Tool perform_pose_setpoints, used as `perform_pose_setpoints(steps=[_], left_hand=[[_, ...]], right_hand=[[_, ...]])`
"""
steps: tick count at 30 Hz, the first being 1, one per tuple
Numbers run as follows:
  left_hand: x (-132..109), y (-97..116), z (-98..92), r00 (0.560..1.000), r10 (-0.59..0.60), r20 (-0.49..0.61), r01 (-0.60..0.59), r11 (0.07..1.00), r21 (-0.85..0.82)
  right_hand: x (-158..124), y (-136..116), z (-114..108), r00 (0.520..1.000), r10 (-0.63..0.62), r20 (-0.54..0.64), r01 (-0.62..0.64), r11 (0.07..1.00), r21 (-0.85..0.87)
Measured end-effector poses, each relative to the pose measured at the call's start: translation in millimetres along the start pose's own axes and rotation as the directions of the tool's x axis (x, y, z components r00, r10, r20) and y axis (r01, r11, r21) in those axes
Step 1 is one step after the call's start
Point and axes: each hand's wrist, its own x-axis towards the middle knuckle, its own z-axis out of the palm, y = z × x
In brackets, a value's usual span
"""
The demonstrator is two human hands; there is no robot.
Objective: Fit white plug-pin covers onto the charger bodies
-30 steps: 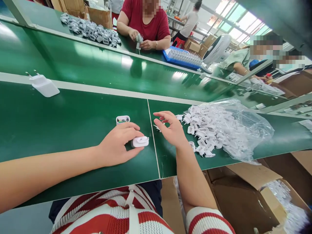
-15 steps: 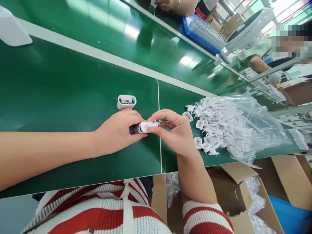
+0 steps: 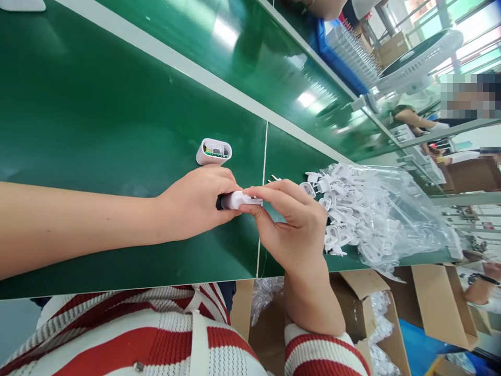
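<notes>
A small white plug piece [image 3: 238, 200] with a dark end is held between both hands over the green table. My left hand [image 3: 201, 198] grips its dark end. At its other end, beside the metal pins, my right hand [image 3: 291, 216] pinches it between thumb and fingers. Just beyond my left hand stands a white oval housing [image 3: 213, 152], its open top showing a green circuit board. To the right lies a pile of white plug parts [image 3: 348, 209], partly in a clear plastic bag [image 3: 415, 214].
Cardboard boxes [image 3: 434, 303] with clear bags stand below the table's front edge. Across the green table [image 3: 97, 130] are a blue tray [image 3: 340, 57] of clear parts and a white fan [image 3: 422, 60]. People sit at the far right.
The view has shifted. The gap seen between the plug piece's white part and its body no longer shows. The fingers of my right hand are stretched further along its pin end.
</notes>
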Motion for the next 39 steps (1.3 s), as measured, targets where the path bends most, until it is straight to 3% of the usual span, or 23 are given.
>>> perform_pose_setpoints(steps=[6, 9, 12, 18, 22, 25, 28, 30, 32, 36, 39], left_hand=[[-0.5, -1.2, 2.0, 0.998, 0.053, -0.038, -0.052, 0.999, 0.014], [-0.6, -0.9, 2.2, 0.998, 0.055, -0.039, -0.054, 0.998, 0.025], [-1.3, -1.1, 2.1, 0.994, 0.102, -0.032, -0.101, 0.994, 0.045], [-7.2, -5.3, 2.2, 0.979, 0.205, -0.024, -0.197, 0.962, 0.189], [-13.9, 6.6, -3.6, 0.988, 0.154, -0.031, -0.147, 0.976, 0.162], [-10.6, 26.9, -21.1, 0.988, 0.116, -0.103, -0.103, 0.987, 0.120], [12.7, 38.2, -51.2, 0.955, 0.050, -0.293, -0.004, 0.987, 0.159], [41.0, 31.3, -74.5, 0.908, 0.028, -0.418, 0.068, 0.975, 0.214], [75.5, 12.1, -97.3, 0.866, 0.015, -0.500, 0.125, 0.961, 0.247], [138.9, -39.5, -132.7, 0.773, -0.112, -0.624, 0.364, 0.885, 0.291], [166.0, -66.2, -147.2, 0.711, -0.196, -0.675, 0.507, 0.808, 0.299]], right_hand=[[9.8, -12.3, -10.2, 0.993, -0.057, 0.102, 0.085, 0.953, -0.292], [11.6, -9.5, -9.5, 0.992, -0.025, 0.120, 0.048, 0.980, -0.193], [6.6, -5.1, -1.4, 0.998, 0.029, 0.062, -0.028, 0.999, -0.016], [-8.3, -1.6, 14.5, 0.988, 0.157, 0.015, -0.156, 0.966, 0.207], [-6.4, 16.4, -9.2, 0.972, 0.232, 0.049, -0.234, 0.911, 0.340], [2.7, 41.1, -33.2, 0.956, 0.278, 0.089, -0.288, 0.949, 0.128], [17.2, 65.1, -40.1, 0.889, 0.381, 0.252, -0.327, 0.916, -0.233], [26.7, 76.7, -34.8, 0.828, 0.456, 0.325, -0.361, 0.878, -0.314], [32.4, 84.6, -26.1, 0.814, 0.457, 0.359, -0.389, 0.887, -0.247], [30.0, 92.6, -7.8, 0.902, 0.337, 0.270, -0.368, 0.927, 0.073], [26.6, 91.7, 2.1, 0.927, 0.337, 0.166, -0.376, 0.845, 0.380]])
